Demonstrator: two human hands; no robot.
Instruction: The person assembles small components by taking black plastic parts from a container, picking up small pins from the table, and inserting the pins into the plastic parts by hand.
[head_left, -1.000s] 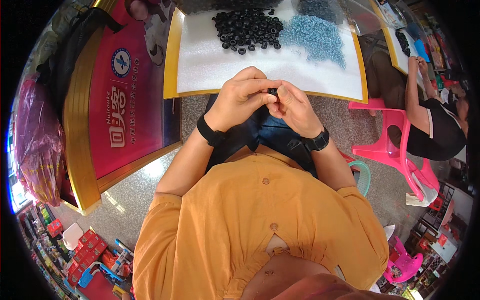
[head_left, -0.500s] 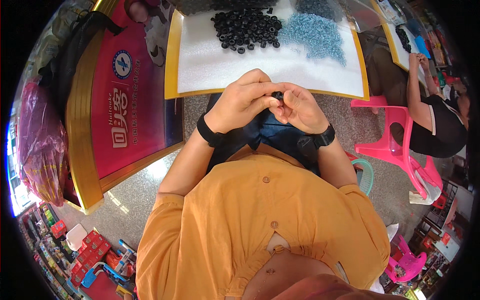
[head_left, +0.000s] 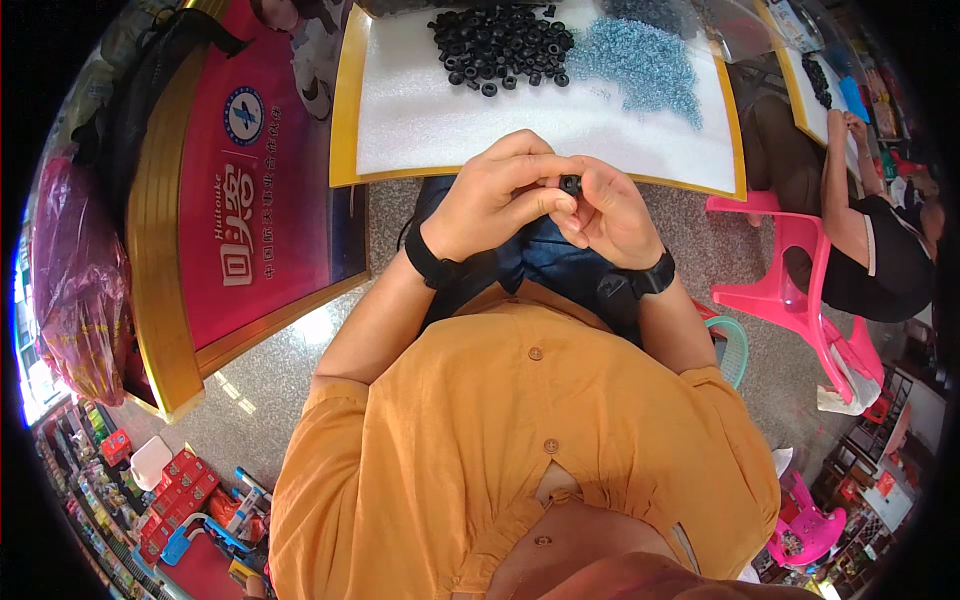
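Between the fingertips of both hands sits a small black ring-shaped part (head_left: 570, 184), its hole partly showing. My left hand (head_left: 497, 190) pinches it from the left, thumb and forefinger closed on it. From the other side my right hand (head_left: 617, 212) grips it with curled fingers. Both hands are just over the near edge of a white-topped table (head_left: 420, 140). On that table lie a pile of similar black parts (head_left: 500, 48) and, to its right, a spread of small pale-blue beads (head_left: 645, 70).
A wood-edged counter with a pink front (head_left: 260, 200) stands at left, a purple plastic bag (head_left: 80, 280) beside it. At right are a pink plastic chair (head_left: 775, 270) and another person in black (head_left: 865, 255) at a second table. A green basket (head_left: 733, 350) is near my right elbow.
The black part and my hands have shifted slightly right and up, and its hole shows more clearly. My fingers remain closed around it.
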